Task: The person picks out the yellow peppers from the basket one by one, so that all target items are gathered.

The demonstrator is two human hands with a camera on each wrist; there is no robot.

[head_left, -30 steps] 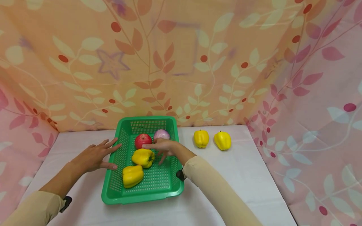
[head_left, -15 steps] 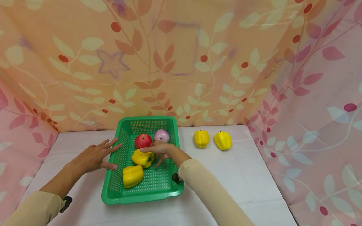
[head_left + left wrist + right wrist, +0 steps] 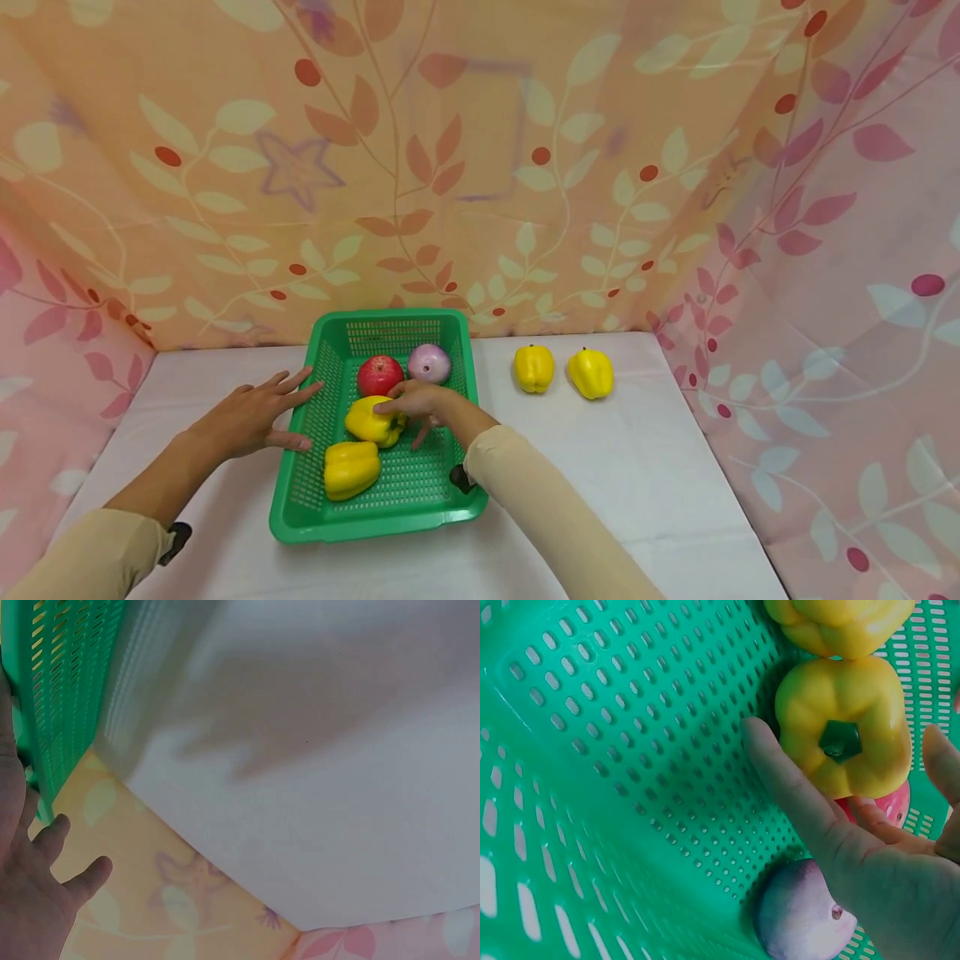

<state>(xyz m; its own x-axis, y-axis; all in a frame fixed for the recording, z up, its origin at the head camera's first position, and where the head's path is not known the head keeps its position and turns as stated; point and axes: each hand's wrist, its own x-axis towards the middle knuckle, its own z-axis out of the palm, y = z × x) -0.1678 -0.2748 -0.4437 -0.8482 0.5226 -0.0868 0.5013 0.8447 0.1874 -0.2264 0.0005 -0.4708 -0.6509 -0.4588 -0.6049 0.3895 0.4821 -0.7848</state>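
Pepper, glossy yellow and blocky with a green stem (image 3: 364, 421), lies in our green perforated plastic basket (image 3: 378, 532); we have our right hand (image 3: 422, 402) spread around it, fingers not clenched. Just beyond sit a round red fruit (image 3: 380, 375) and a round purple vegetable (image 3: 429, 363). Our left hand (image 3: 258, 414), fingers splayed and released, is at the basket's left rim. Two yellow peppers (image 3: 534, 369) stand outside, to its right.

Orange back cloth (image 3: 480, 100), leaf print, faint purple star (image 3: 327, 177); 2 pink leaf-print side cloths (image 3: 840, 350); white-topped table (image 3: 630, 450).
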